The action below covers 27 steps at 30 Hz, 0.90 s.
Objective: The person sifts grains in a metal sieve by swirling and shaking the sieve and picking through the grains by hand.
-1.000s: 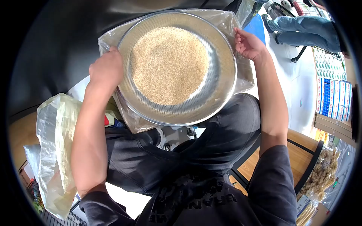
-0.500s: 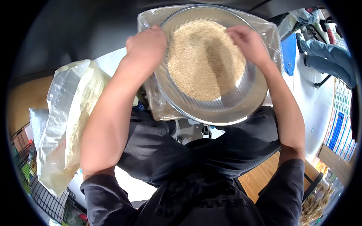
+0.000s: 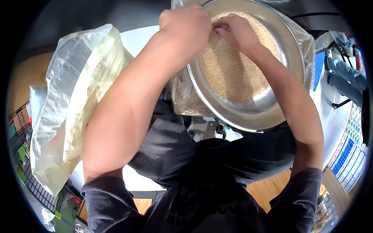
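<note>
A round metal mesh sieve [image 3: 259, 115] holds a broad heap of pale, rice-like grain [image 3: 237, 73]. At the sieve's left rim, my left hand [image 3: 187, 24] is closed, its fingers mostly hidden behind the back of the hand. Over the upper left of the grain is my right hand [image 3: 237, 32], with thumb and fingers pinched together. Whatever lies between those fingertips is too small to name. Under the sieve, a clear plastic bag [image 3: 185, 94] lines what looks like a box, just above my knees.
A large translucent plastic sack [image 3: 83, 93] stands left of my left arm. Beyond it is a black wire basket [image 3: 29, 167]. Another person's legs [image 3: 345, 75] show at the far right, above stacked packages [image 3: 347, 157]. A wooden surface [image 3: 268, 190] lies below my right thigh.
My right hand has moved left across the grain, close to my left hand, and its fingers have pinched together. The view has shifted, so the sieve appears further right and higher.
</note>
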### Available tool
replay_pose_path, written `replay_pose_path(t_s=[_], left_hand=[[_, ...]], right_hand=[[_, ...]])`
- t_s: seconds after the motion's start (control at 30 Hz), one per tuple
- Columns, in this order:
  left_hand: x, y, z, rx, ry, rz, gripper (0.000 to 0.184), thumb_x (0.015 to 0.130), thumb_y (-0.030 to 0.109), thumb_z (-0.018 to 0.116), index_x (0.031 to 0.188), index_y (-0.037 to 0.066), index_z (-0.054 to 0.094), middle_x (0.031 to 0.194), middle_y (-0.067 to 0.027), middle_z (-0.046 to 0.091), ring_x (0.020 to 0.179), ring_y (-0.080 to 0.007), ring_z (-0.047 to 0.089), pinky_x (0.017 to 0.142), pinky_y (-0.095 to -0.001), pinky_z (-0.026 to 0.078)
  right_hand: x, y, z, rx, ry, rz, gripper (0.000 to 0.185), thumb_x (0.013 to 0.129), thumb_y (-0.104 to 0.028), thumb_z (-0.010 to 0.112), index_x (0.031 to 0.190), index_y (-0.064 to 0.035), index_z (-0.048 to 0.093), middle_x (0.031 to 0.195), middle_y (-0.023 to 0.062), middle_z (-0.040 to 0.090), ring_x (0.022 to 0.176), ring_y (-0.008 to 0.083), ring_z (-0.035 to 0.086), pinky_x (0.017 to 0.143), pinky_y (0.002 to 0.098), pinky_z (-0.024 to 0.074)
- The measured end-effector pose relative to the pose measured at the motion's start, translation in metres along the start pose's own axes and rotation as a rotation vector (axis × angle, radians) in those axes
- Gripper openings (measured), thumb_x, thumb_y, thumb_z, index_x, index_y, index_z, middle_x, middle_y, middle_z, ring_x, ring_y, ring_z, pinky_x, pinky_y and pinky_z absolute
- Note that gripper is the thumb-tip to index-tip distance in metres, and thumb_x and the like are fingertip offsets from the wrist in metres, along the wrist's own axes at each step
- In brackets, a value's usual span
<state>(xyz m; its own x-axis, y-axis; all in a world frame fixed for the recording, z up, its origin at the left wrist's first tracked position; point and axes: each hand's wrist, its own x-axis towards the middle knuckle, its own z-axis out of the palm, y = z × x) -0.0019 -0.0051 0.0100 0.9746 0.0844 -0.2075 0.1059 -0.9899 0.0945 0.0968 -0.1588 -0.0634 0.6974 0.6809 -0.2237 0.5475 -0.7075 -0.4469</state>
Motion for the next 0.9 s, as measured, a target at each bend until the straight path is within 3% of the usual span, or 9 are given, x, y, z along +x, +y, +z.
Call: replay_pose_path(t_s=[0.03,0.1,0.2,0.27,0.6,0.67,0.9], left_hand=[[0.000,-0.002,0.003,-0.003,-0.004,-0.007,0.023,0.081,0.006,0.068,0.102,0.005,0.078,0.103,-0.0108,0.076,0.096,-0.0304,0.075,0.079,-0.0424,0.058],[0.000,-0.007,0.010,0.007,0.085,0.104,0.023,0.087,0.005,0.054,0.102,-0.009,0.065,0.091,-0.0215,0.073,0.087,-0.0336,0.075,0.073,-0.0449,0.060],[-0.003,-0.010,0.012,-0.054,0.157,0.149,0.024,0.085,0.006,0.056,0.101,-0.009,0.065,0.090,-0.0217,0.073,0.086,-0.0325,0.075,0.071,-0.0432,0.060],[-0.006,-0.009,0.006,-0.064,0.133,0.153,0.024,0.084,0.006,0.056,0.100,-0.008,0.066,0.090,-0.0216,0.073,0.085,-0.0320,0.075,0.071,-0.0426,0.060],[-0.002,-0.007,0.007,0.087,0.112,0.166,0.026,0.084,0.008,0.059,0.103,-0.007,0.067,0.086,-0.0171,0.074,0.082,-0.0265,0.076,0.065,-0.0388,0.060],[-0.002,-0.007,0.011,0.094,0.113,0.147,0.026,0.085,0.008,0.059,0.104,-0.007,0.067,0.086,-0.0174,0.074,0.082,-0.0269,0.076,0.066,-0.0389,0.059],[0.001,-0.004,0.012,0.063,0.075,0.064,0.024,0.087,0.008,0.057,0.103,-0.006,0.066,0.088,-0.0182,0.074,0.082,-0.0282,0.075,0.068,-0.0414,0.059]], right_hand=[[0.001,0.002,0.001,-0.020,0.009,-0.013,0.024,0.094,-0.016,0.067,0.115,-0.0080,0.075,0.104,0.0150,0.075,0.099,0.0301,0.072,0.094,0.0409,0.0566],[0.003,0.003,0.001,-0.039,0.012,-0.031,0.024,0.094,-0.016,0.067,0.115,-0.0084,0.075,0.105,0.0141,0.076,0.098,0.0299,0.073,0.094,0.0404,0.0568],[0.006,0.004,0.003,-0.039,-0.004,0.023,0.024,0.093,-0.014,0.066,0.115,-0.0083,0.076,0.107,0.0140,0.076,0.099,0.0303,0.073,0.094,0.0402,0.0570],[0.009,0.011,0.010,0.004,0.043,-0.020,0.023,0.091,-0.015,0.068,0.111,-0.0075,0.076,0.093,0.0109,0.067,0.088,0.0284,0.067,0.088,0.0403,0.0531],[0.010,0.009,0.010,-0.058,0.072,-0.022,0.025,0.088,-0.017,0.068,0.109,-0.0063,0.077,0.090,0.0129,0.068,0.084,0.0296,0.067,0.084,0.0412,0.0539],[0.010,-0.001,0.002,-0.112,-0.035,0.055,0.029,0.088,-0.018,0.067,0.113,-0.0069,0.076,0.108,0.0147,0.075,0.101,0.0315,0.072,0.096,0.0413,0.0567],[0.006,-0.002,0.003,-0.099,0.021,0.010,0.027,0.088,-0.019,0.067,0.110,-0.0069,0.077,0.107,0.0141,0.075,0.100,0.0316,0.072,0.095,0.0415,0.0566]])
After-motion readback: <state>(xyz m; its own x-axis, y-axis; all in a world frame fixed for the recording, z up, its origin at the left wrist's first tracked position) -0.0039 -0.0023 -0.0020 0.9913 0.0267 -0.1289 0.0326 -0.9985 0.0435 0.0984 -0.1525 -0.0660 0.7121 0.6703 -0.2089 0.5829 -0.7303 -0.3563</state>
